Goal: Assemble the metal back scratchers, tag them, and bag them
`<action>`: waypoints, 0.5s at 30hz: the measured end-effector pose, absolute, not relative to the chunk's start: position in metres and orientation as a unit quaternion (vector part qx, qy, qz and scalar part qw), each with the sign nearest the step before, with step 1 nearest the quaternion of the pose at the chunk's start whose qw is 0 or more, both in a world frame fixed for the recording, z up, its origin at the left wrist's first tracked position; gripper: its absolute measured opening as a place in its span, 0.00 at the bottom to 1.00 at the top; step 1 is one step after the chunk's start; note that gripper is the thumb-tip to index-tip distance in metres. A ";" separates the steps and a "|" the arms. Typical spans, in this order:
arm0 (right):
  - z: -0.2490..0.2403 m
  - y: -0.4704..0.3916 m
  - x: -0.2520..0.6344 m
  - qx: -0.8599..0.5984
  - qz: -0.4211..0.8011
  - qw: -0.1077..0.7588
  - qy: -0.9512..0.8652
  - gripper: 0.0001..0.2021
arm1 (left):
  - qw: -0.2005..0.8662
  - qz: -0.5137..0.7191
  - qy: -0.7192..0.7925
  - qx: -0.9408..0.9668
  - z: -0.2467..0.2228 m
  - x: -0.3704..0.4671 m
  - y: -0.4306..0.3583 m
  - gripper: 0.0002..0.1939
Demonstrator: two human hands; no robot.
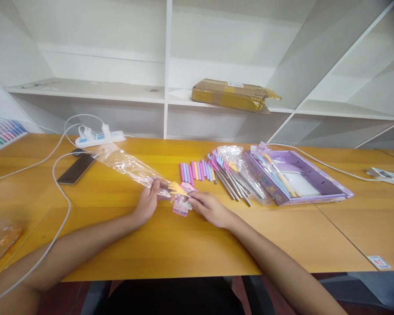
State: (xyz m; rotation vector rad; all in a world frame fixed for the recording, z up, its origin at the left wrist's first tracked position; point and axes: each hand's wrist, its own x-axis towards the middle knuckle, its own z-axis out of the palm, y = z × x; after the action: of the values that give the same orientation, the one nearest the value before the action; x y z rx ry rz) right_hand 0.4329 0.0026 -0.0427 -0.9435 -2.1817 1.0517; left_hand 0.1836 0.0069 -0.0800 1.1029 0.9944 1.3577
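Head view: the right hand (212,209) is pinching, thumb against fingers, by the thin neck of a yellow, hand-shaped plastic head (177,189), while the left hand (147,203) is gripping the near end of a long, clear plastic bag (128,166). The head is sitting right at that end, between the hands; whether it is inside, I cannot tell. Just below it, a pink printed card (180,208) is showing. The step in hand seems to be lining up head and bag; the next move is probably calling for a steady left pinch and a straight path, so the splayed tips are not snagging the film. Farther right, short pastel cylinders (197,171) are lying in a row, silver metal rods (231,181) are lying beside them, and an open purple box (331,195) is resting beyond.
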 end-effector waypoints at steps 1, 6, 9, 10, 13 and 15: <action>-0.042 0.001 0.432 -0.350 0.354 0.245 -0.832 0.20 | 0.528 0.591 0.408 0.454 -0.079 0.183 0.008 0.24; -0.041 0.006 0.436 -0.384 0.276 0.206 -0.857 0.19 | 0.487 0.632 0.408 0.444 -0.074 0.179 0.015 0.24; -0.043 0.010 0.440 -0.387 0.266 0.198 -0.860 0.18 | 0.498 0.618 0.415 0.445 -0.075 0.178 0.017 0.26; -0.043 0.010 0.441 -0.385 0.262 0.196 -0.863 0.18 | 0.505 0.615 0.410 0.445 -0.075 0.178 0.018 0.25; -0.044 0.010 0.440 -0.383 0.242 0.199 -0.869 0.18 | 0.528 0.613 0.386 0.443 -0.076 0.178 0.017 0.21; -0.045 0.010 0.440 -0.385 0.228 0.203 -0.871 0.18 | 0.548 0.609 0.368 0.441 -0.076 0.177 0.017 0.19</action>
State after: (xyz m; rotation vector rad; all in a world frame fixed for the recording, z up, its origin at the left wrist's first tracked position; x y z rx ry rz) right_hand 0.4397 0.0101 -0.0447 -1.0752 -2.4309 0.6373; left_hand 0.1775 0.0166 -0.0764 1.0441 0.8709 1.4426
